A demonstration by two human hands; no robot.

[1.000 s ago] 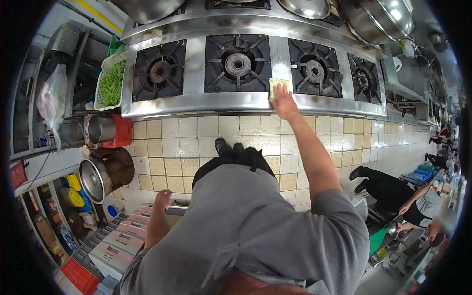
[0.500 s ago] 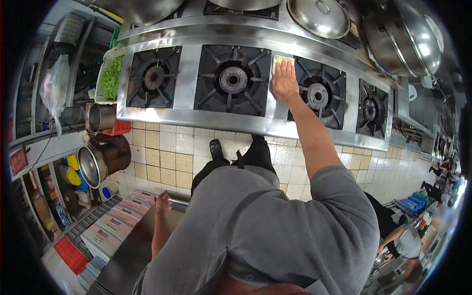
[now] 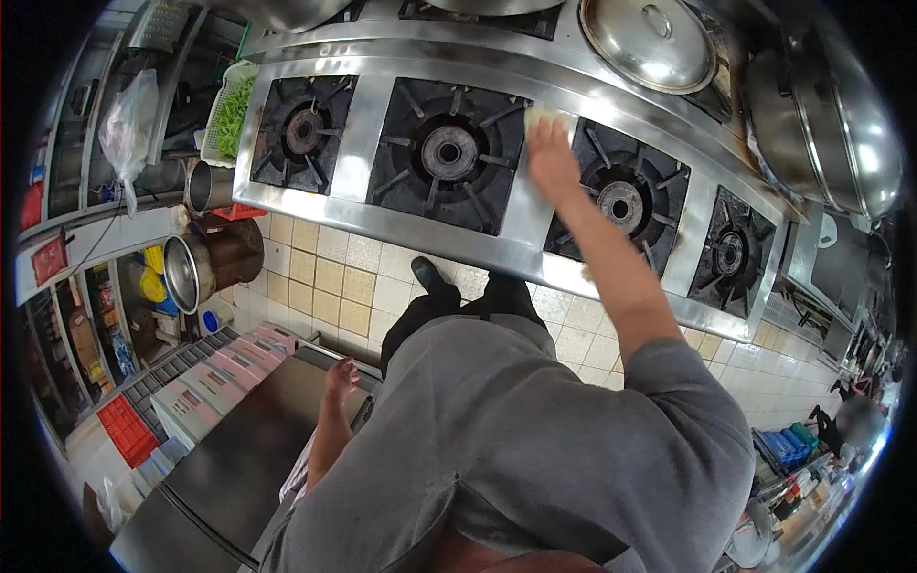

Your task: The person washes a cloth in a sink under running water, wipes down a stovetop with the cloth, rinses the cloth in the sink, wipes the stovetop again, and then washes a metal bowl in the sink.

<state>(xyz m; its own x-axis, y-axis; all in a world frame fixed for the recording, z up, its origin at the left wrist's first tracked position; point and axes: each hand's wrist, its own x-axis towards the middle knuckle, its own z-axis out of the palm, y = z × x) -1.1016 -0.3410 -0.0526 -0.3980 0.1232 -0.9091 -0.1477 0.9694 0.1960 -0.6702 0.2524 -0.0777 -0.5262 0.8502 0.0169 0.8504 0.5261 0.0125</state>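
Note:
My right hand (image 3: 552, 160) presses a pale yellow cloth (image 3: 546, 116) onto the steel strip of the stove (image 3: 527, 215) between two burners. Its fingers lie stretched over the cloth and are slightly blurred. To the left of that hand is a large black burner (image 3: 449, 153); another burner (image 3: 621, 199) is to its right, partly behind my forearm. Down at my side hangs my left hand (image 3: 341, 378), fingers loosely bent with nothing visible in them. It is beside a dark steel counter (image 3: 277, 411) behind me.
A lidded pan (image 3: 650, 43) and big steel pots (image 3: 812, 124) stand behind the burners. At the stove's left end is a basket of green vegetables (image 3: 229, 115). A large pot (image 3: 215, 258) stands lower left, near pink and white boxes (image 3: 215, 382). Other people are at far right.
My right hand stays on the cloth, which remains near the back of the same strip. The view has turned and shifted, and more of the counter behind me shows. My left hand still hangs.

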